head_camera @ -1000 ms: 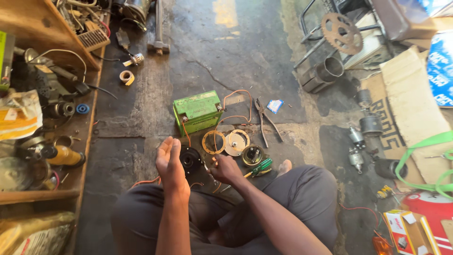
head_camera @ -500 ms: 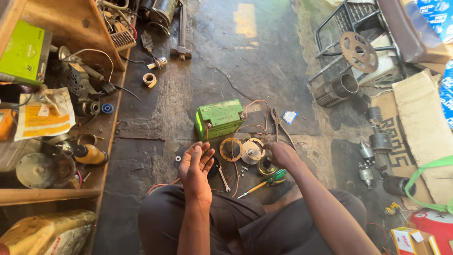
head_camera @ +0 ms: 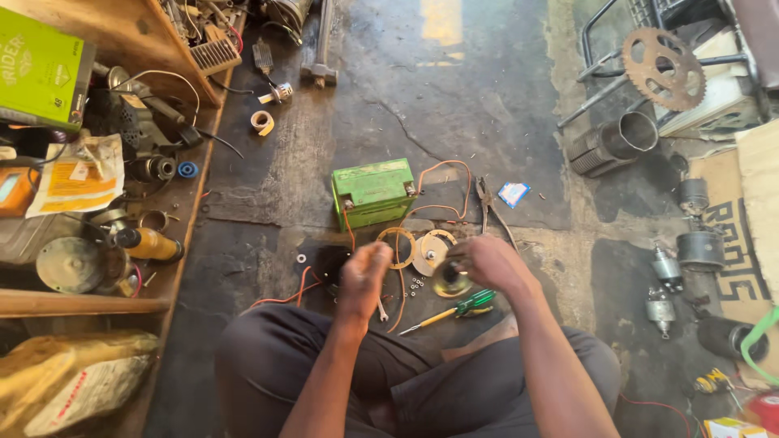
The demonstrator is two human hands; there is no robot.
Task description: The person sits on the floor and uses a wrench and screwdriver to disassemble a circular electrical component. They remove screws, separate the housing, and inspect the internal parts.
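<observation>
Here, nearest the camera, the person sits on the floor with knees apart, so the work lies between the legs. The left hand point(head_camera: 363, 276) is loosely curled and blurred; whether it pinches anything cannot be told. The right hand point(head_camera: 487, 264) closes around a round metal part point(head_camera: 451, 280), held just above the floor within reach of the loose pieces. Beside it lie a green-handled screwdriver point(head_camera: 454, 309), small nuts point(head_camera: 417, 285), a copper-coloured ring point(head_camera: 397, 247) and a pale disc point(head_camera: 428, 253). Just beyond, a green battery point(head_camera: 372, 191) stands upright, orange wires point(head_camera: 442, 186) looping from its terminals towards the parts; pliers point(head_camera: 487, 203) lie alongside. Farther left, an open wooden shelf point(head_camera: 49, 302) holds a green box point(head_camera: 40, 73), a yellow can point(head_camera: 150, 243) and assorted motor parts. At far right, a rusty sprocket point(head_camera: 664, 69) rests on a metal frame.
</observation>
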